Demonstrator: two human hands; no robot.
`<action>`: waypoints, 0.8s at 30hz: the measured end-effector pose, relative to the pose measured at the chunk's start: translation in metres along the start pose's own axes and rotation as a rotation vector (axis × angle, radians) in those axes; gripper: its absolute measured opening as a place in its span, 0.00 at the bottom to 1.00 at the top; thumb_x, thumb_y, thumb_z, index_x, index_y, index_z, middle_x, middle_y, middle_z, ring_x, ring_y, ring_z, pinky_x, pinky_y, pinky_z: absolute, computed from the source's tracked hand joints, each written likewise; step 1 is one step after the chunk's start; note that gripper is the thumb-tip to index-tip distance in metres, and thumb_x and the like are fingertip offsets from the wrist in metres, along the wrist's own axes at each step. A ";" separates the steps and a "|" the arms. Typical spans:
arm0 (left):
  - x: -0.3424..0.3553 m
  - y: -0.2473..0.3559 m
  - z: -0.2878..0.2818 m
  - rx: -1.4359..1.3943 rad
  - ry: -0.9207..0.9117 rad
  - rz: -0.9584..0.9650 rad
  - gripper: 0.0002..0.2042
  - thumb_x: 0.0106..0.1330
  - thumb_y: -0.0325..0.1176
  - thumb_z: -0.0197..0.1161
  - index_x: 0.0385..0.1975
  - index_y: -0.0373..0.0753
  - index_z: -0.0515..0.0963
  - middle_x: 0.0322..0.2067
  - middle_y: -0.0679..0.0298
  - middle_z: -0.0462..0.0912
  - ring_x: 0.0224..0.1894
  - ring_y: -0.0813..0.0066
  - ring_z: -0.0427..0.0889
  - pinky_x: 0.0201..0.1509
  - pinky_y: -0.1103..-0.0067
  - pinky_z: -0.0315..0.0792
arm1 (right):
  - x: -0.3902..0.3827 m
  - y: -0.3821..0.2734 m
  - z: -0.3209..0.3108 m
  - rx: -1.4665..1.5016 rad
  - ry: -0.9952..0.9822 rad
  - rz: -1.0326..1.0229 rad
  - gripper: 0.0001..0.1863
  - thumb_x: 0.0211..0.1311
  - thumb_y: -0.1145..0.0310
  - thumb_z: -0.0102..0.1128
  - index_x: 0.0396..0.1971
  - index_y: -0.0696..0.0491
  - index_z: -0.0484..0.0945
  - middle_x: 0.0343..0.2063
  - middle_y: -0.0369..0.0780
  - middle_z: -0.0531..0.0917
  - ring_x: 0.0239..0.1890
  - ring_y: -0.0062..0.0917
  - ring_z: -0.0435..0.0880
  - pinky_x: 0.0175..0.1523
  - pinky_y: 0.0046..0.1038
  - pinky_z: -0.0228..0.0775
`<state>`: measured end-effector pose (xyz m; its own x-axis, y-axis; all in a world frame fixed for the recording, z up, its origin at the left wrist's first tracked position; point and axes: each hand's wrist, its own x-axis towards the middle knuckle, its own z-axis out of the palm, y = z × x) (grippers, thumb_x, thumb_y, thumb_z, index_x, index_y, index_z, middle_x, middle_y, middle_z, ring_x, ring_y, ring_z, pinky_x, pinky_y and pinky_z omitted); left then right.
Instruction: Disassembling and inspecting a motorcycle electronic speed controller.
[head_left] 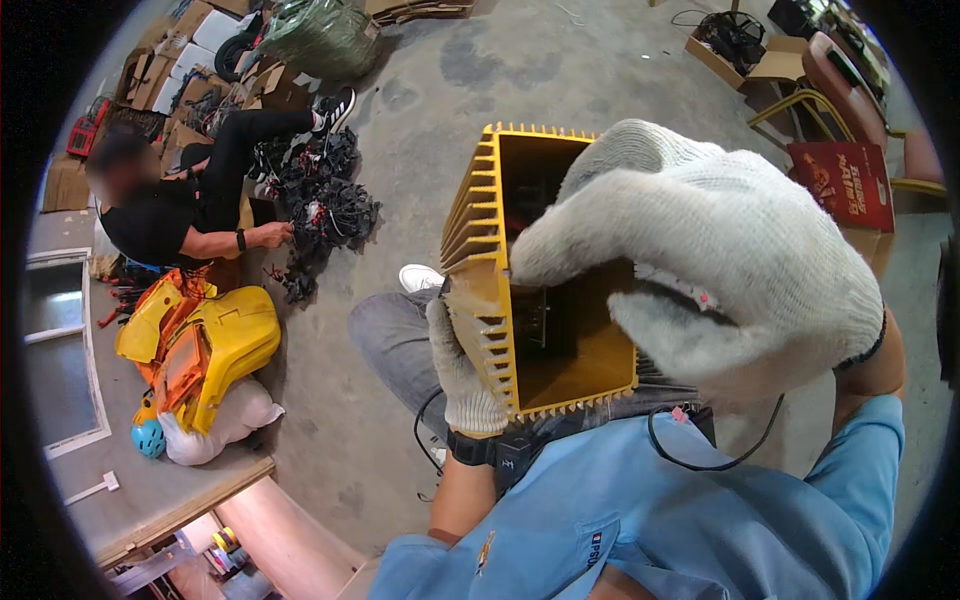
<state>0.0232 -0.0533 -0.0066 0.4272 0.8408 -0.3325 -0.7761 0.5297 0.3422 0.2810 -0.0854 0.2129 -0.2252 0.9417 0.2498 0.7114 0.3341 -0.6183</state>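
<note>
A yellow metal housing [506, 275], box-shaped with rows of cooling fins outside, is tilted over my lap with its open end facing up. Some small parts show dimly in its dark inside. My left hand [462, 370], in a white knit glove, is closed round the housing's lower left side, its fingertips partly hidden behind the fins. Over the opening is my right hand [720, 250], gloved too. Its thumb and forefinger are spread apart, the forefinger's tip at the left inner wall. Other fingers bend toward the opening, their ends partly hidden.
A thin black cable [720, 466] loops across my shirt. At left, another person [160, 215] sits beside a heap of black wires [330, 205]. Yellow and orange plastic shells [220, 330] lie nearer. A red box [842, 185] and a chair [845, 85] stand at right.
</note>
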 end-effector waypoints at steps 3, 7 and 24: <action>0.002 -0.003 -0.009 -0.023 0.061 -0.074 0.26 0.80 0.53 0.55 0.65 0.39 0.75 0.57 0.57 0.85 0.51 0.65 0.88 0.57 0.69 0.86 | -0.003 0.007 0.003 0.077 0.028 -0.015 0.24 0.48 0.85 0.61 0.48 0.54 0.86 0.41 0.45 0.88 0.44 0.40 0.90 0.47 0.35 0.85; 0.006 -0.002 -0.004 -0.305 0.011 -0.323 0.28 0.81 0.56 0.51 0.66 0.38 0.73 0.60 0.52 0.82 0.57 0.55 0.86 0.59 0.60 0.85 | -0.006 0.015 0.008 0.238 0.068 -0.029 0.24 0.54 0.86 0.58 0.53 0.59 0.82 0.44 0.44 0.89 0.48 0.34 0.92 0.50 0.33 0.86; 0.006 -0.008 -0.028 -0.288 -0.143 -0.406 0.33 0.74 0.60 0.55 0.71 0.44 0.72 0.69 0.55 0.75 0.70 0.53 0.75 0.75 0.54 0.69 | 0.003 0.005 0.003 0.107 0.053 0.020 0.21 0.55 0.84 0.56 0.50 0.57 0.81 0.40 0.44 0.90 0.44 0.35 0.93 0.50 0.32 0.85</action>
<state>0.0190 -0.0561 -0.0359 0.7638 0.5918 -0.2575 -0.6226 0.7808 -0.0522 0.2816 -0.0806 0.2088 -0.1737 0.9459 0.2740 0.6398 0.3199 -0.6988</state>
